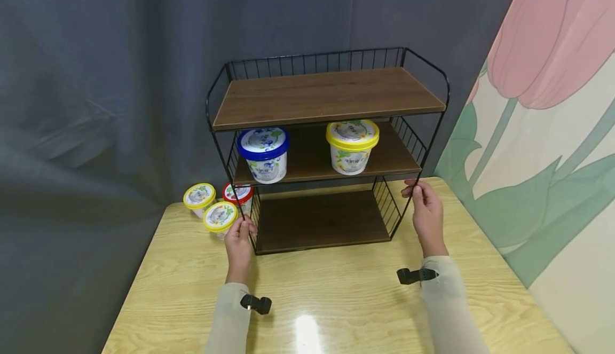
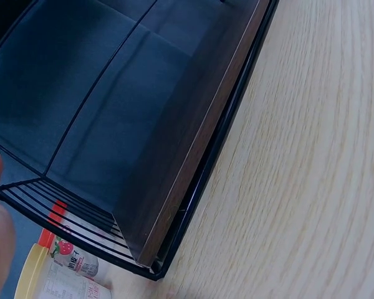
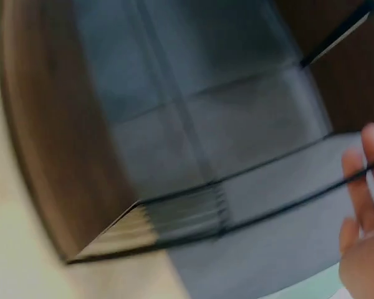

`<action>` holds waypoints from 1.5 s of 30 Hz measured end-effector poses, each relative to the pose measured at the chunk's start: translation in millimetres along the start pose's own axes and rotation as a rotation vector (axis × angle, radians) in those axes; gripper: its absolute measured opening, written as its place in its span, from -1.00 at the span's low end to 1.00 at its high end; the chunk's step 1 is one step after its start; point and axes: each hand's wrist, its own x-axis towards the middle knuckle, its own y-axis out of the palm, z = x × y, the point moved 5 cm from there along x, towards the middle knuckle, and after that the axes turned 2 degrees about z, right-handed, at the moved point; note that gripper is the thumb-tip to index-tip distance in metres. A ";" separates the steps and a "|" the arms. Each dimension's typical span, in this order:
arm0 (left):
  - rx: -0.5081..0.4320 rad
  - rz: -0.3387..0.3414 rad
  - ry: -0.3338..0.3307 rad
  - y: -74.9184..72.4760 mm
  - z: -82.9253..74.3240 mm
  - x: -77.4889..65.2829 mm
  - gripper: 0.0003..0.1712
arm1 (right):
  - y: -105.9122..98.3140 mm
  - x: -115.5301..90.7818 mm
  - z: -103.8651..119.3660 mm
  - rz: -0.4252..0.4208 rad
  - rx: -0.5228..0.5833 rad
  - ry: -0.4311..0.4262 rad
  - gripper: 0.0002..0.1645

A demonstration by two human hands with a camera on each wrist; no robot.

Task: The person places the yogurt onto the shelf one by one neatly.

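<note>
A three-tier shelf rack (image 1: 317, 167) with dark wood boards and a black wire frame stands on the table. My left hand (image 1: 238, 247) grips its left front post low down, level with the bottom tier. On the right front post, just below the middle board, my right hand (image 1: 427, 218) holds on with thumb in front and fingers behind. The middle board carries a blue-lidded tub (image 1: 264, 156) at the left and a yellow-lidded tub (image 1: 352, 147) right of centre. In the right wrist view, blurred, my right fingers (image 3: 361, 199) lie at the black post.
Left of the rack, close to my left hand, stand a red-lidded tub (image 1: 238, 195) and two yellow-lidded tubs, one nearer (image 1: 221, 216) and one farther (image 1: 199, 198). A dark curtain (image 1: 120, 103) hangs behind the wooden table (image 1: 336, 290). A tulip-painted wall (image 1: 552, 130) borders the right.
</note>
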 end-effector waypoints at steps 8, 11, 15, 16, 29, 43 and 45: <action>0.007 0.000 0.023 -0.9 -1.7 0.1 -0.74 | -8.5 -19.0 -37.9 0.107 -0.042 0.098 -0.68; 0.005 0.008 0.019 -0.3 -0.5 0.7 -0.75 | -9.1 -22.5 -33.3 0.075 -0.061 0.101 -0.67; -0.009 -0.003 0.014 -1.2 2.1 -0.5 -0.74 | -6.7 -25.7 -26.9 0.021 -0.077 0.100 -0.68; -0.012 -0.008 0.017 -1.3 2.6 -0.8 -0.74 | -6.0 -26.6 -26.3 0.011 -0.082 0.098 -0.69; -0.003 0.001 0.024 7.6 0.5 -0.7 -0.67 | -9.7 -31.1 -35.9 -0.040 -0.037 0.101 -0.73; 0.022 -0.001 0.073 5.1 -0.1 -5.8 -0.68 | -4.7 -34.2 -67.1 -0.021 -0.122 0.202 -0.75; 0.042 0.012 0.074 3.9 2.2 -7.8 -0.69 | -5.6 -35.0 -73.3 -0.020 -0.146 0.206 -0.73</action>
